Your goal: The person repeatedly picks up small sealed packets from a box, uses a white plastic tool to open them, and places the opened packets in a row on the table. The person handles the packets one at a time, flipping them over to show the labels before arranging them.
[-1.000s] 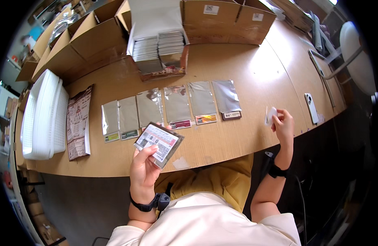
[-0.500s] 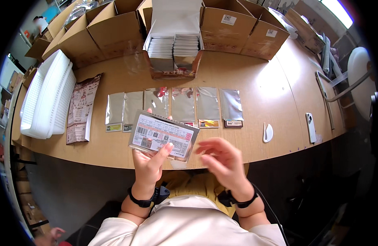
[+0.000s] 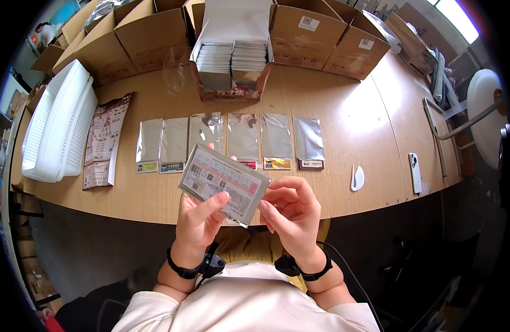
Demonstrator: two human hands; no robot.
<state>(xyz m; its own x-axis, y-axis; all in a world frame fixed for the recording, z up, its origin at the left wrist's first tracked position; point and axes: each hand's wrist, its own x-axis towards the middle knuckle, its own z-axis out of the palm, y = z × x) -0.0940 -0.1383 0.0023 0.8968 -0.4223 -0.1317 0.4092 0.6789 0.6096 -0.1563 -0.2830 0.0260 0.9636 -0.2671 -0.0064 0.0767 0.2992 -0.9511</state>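
My left hand grips a flat silver packet over the front of the table, its thumb on the printed face and its other fingers behind. The printed label faces up and the packet is tilted. At the packet's right edge is my right hand, with thumb and forefinger pinched on that edge and the other fingers curled. Beyond my hands, several silver packets lie in a row, small coloured labels showing at their near ends; the held packet partly covers the middle ones.
An open box of upright packets stands behind the row, between large cardboard boxes. White plastic baskets and a printed brown sheet are at left. A white cutter-like tool, a phone and a lamp are at right.
My right hand has come in from the right to the edge of the packet and its fingers have closed there. The packet has tilted further, its right end lower, in my left hand.
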